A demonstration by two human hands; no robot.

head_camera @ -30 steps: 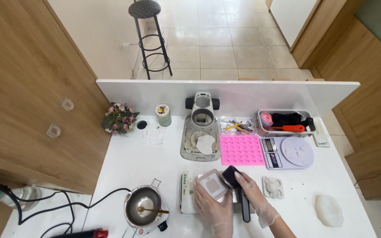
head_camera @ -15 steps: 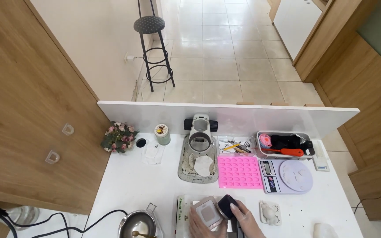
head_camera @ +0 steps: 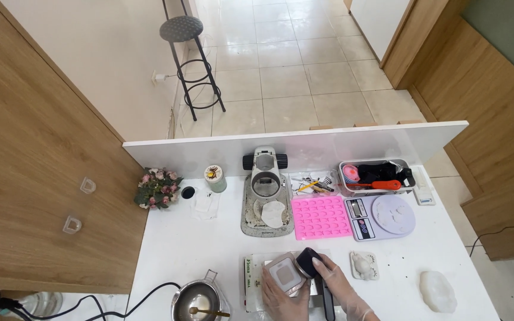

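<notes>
At the bottom edge of the head view both gloved hands meet over a flat board. My left hand holds a small square clear mould with a pale filling. My right hand grips a black tool whose head rests against the mould's right edge; its dark handle runs down toward the bottom edge.
A metal pot with a spoon sits at the lower left, its black cable trailing left. Behind lie a pink silicone mould tray, a scale, a grey stand, a tool tray, flowers and white casts.
The view has tilted up, so the hands and the table have slid toward the bottom of the picture. The hands stay together on the mould and the black tool.
</notes>
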